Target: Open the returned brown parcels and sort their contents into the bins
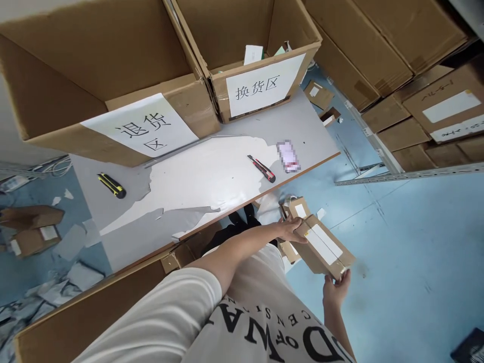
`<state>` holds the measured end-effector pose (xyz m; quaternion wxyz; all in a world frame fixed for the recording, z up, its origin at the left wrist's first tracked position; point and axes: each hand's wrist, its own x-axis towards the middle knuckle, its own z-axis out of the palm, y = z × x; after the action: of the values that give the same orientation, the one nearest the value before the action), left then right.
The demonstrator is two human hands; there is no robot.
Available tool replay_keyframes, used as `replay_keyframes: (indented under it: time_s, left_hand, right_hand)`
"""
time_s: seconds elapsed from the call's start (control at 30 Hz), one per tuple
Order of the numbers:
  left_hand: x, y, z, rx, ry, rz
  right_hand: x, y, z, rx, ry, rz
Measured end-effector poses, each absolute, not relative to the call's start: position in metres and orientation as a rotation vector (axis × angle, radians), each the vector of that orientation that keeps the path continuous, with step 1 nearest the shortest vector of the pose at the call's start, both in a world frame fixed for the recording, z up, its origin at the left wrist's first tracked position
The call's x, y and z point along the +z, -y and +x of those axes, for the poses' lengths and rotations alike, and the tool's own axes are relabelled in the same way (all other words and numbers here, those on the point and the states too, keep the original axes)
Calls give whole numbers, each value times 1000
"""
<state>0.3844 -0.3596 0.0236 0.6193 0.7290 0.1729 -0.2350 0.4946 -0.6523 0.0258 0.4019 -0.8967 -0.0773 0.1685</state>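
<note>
I hold a small brown cardboard box [325, 250] with a white label strip, low over the blue floor beside the table's edge. My left hand [292, 229] reaches across my white shirt and grips the box's upper end. My right hand [336, 288] grips its lower corner from beneath. Behind the held box lie other small brown boxes [297, 207], partly hidden by it.
The grey table [196, 176] carries a yellow utility knife [111, 185], a red utility knife [261, 168] and two large open cartons [113, 85] [249, 55] with paper signs. Stacked cartons fill the shelving [408, 75] at right. Another carton's edge [94, 307] is at lower left.
</note>
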Motion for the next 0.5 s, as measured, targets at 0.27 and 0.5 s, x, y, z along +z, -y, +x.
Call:
replay_keyframes:
  time_s: [0.27, 0.5]
  left_hand:
    - [26, 334, 348, -385, -497, 1657]
    - [25, 314, 321, -101, -637, 1621]
  right_hand:
    - [12, 603, 508, 561, 261, -2193]
    - [10, 513, 503, 669, 608, -2097]
